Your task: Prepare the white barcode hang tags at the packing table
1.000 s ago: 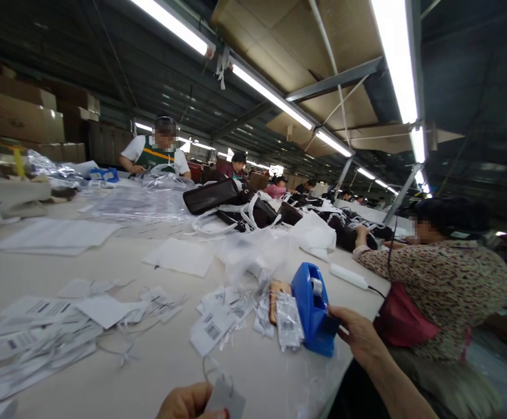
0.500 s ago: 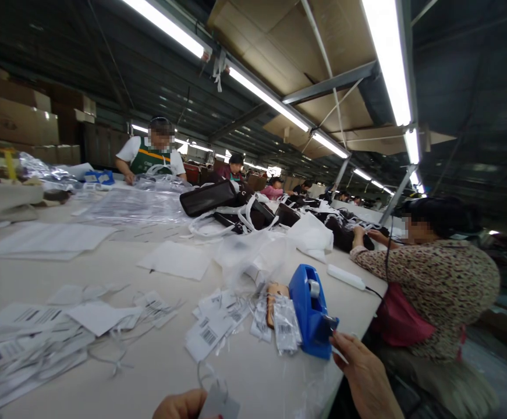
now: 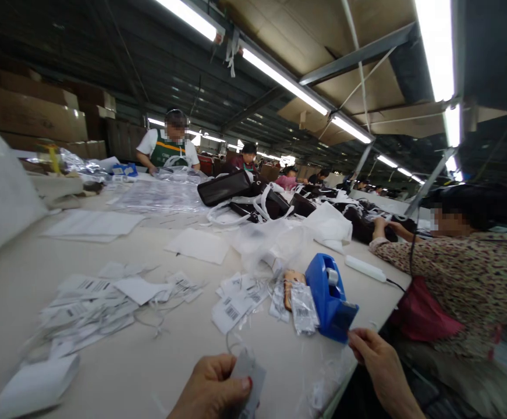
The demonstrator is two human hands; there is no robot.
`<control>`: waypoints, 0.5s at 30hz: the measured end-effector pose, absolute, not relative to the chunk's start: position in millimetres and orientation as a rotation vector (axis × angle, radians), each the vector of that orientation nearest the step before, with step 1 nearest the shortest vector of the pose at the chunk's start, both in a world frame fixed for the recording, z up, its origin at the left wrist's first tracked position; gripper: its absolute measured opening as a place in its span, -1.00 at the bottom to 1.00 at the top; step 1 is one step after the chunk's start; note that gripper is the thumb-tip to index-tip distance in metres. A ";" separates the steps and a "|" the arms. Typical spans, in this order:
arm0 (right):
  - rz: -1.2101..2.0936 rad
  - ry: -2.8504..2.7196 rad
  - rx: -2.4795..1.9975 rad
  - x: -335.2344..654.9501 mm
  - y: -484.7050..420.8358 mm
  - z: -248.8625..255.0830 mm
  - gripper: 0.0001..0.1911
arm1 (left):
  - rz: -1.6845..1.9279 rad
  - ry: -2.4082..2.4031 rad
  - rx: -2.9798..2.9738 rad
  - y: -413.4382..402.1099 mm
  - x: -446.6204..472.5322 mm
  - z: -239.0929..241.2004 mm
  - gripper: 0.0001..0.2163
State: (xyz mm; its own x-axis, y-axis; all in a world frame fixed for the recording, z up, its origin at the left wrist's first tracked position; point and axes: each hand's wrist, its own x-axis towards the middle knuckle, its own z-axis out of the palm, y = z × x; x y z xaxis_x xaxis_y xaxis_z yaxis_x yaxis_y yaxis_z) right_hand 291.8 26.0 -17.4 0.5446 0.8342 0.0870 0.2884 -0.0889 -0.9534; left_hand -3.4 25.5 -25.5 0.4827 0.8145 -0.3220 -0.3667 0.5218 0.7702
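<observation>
In my left hand (image 3: 216, 384), thumb and fingers grip a grey-white hang tag (image 3: 250, 381) with a loop of string at its top. My right hand (image 3: 378, 361) is pinched closed just at the cutting end of a blue tape dispenser (image 3: 329, 302); the clear tape between its fingertips barely shows. Beside the dispenser lie small plastic-wrapped tags (image 3: 304, 308) and a tan, phone-shaped object (image 3: 292, 285). Barcode tags (image 3: 231, 308) are spread left of these. A larger pile of stringed tags (image 3: 91, 308) lies farther left.
Black bags (image 3: 227, 187) with white-wrapped handles heap up across the table (image 3: 166, 361). Thin white sheets (image 3: 91, 224) and clear plastic (image 3: 157, 195) lie behind the tags. A white power strip (image 3: 365, 267) sits near the right edge. A co-worker in a patterned top (image 3: 467, 273) sits right; others work beyond.
My left hand has come up farther into view with the tag. My right hand has drawn slightly down from the dispenser's cutter. The view has shifted left, and a white sheet shows at the left edge.
</observation>
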 end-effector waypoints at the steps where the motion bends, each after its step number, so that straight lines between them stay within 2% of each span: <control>1: 0.615 -1.013 -1.671 288.1 21.3 -14.4 -0.77 | 0.789 0.754 0.681 24.4 -2.4 -24.0 -0.73; 8: 0.998 -1.897 -1.532 224.1 0.2 44.5 -0.74 | 0.755 0.841 0.723 15.8 4.0 -13.8 -0.83; 15: 1.080 -2.447 -1.474 180.3 12.4 73.0 -0.84 | 0.693 0.844 0.833 14.7 0.7 -9.8 -0.80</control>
